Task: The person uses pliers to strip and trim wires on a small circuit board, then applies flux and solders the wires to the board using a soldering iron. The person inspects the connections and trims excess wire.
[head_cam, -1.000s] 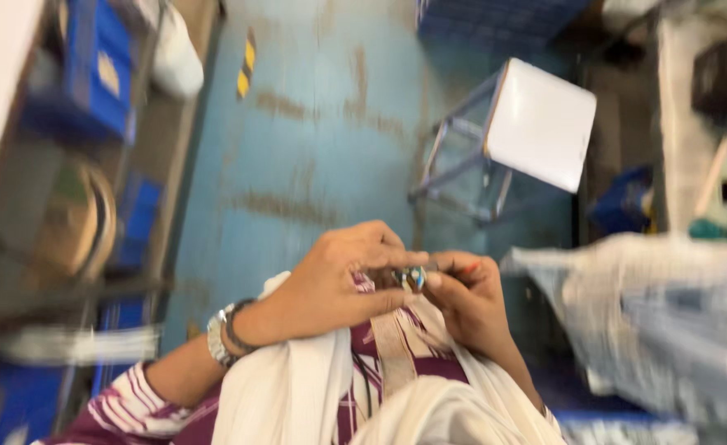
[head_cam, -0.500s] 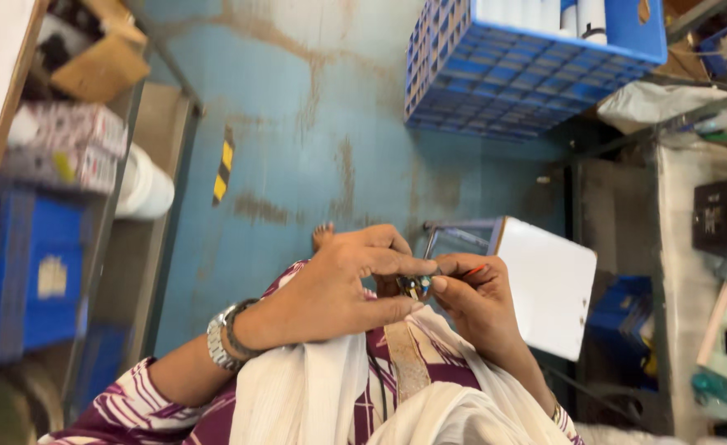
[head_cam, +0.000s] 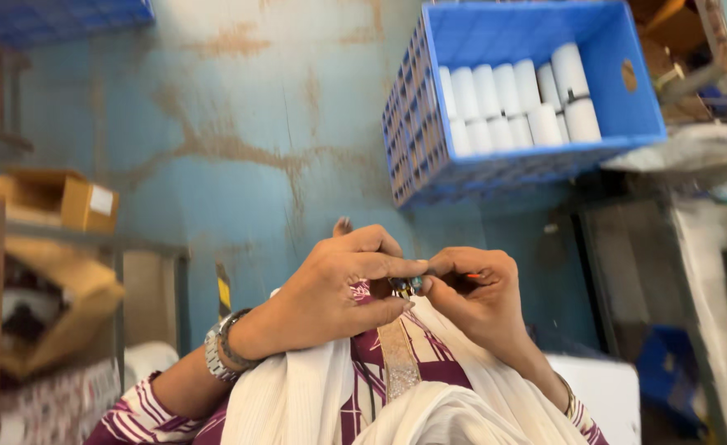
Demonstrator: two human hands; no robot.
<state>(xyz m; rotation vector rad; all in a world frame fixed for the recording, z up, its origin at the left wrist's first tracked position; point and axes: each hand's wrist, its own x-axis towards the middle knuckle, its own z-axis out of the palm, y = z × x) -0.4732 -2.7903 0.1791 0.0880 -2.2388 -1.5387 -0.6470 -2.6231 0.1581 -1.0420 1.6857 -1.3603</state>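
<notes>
Fingertips of both hands are meeting over a small dark part [head_cam: 401,286], which is sitting right between them, above the person's lap and the cream cloth [head_cam: 314,404] draped there. The part is too small and too covered to tell its kind; only a dark, slightly shiny bit is showing. The left hand [head_cam: 338,284] is curling nearly closed, thumb and forefinger pinching the part from its side. The right hand [head_cam: 474,288] is closing the same way, its thumb and forefinger pressing against the part from the other side, and a thin orange sliver [head_cam: 472,275] is showing between its fingers. A metal watch [head_cam: 215,350] and a bangle are sitting on the left wrist. Under the cloth a maroon and white patterned garment [head_cam: 371,363] is showing, with a pale woven strip [head_cam: 398,363] running down it. Beyond the hands the blue-painted floor [head_cam: 240,124] is spreading out, worn in brown patches. A blue plastic crate [head_cam: 462,156] is standing well apart, holding a row of white rolls [head_cam: 516,99]. A cardboard box [head_cam: 58,198] is resting on a shelf at the left edge.
</notes>
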